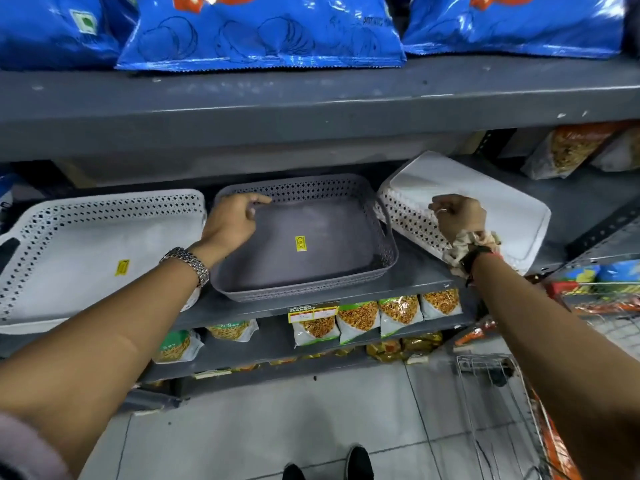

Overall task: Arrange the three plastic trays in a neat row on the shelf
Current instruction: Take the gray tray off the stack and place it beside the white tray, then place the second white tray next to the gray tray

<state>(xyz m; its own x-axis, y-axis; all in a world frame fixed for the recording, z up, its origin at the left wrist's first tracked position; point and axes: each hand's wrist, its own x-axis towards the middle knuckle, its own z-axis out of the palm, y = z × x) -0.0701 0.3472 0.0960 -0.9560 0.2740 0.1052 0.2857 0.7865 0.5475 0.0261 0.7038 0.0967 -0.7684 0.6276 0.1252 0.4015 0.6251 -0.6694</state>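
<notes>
Three perforated plastic trays sit on the grey shelf (415, 271). A white tray (86, 244) lies upright at the left, a yellow sticker inside it. In the middle a grey tray (322, 237) lies upright. My left hand (232, 220) rests on its left rim, thumb over the edge, gripping it. At the right another white tray (485, 188) is upside down and tilted, its near edge leaning by the grey tray's right rim. My right hand (457, 216) is closed on that tilted tray's side wall.
Blue snack bags (263, 32) fill the shelf above, whose thick front edge (311, 112) overhangs the trays. Snack packets (363, 317) line the shelf below. More packets (571, 150) lie at the far right. A wire shopping cart (502, 393) stands at the lower right.
</notes>
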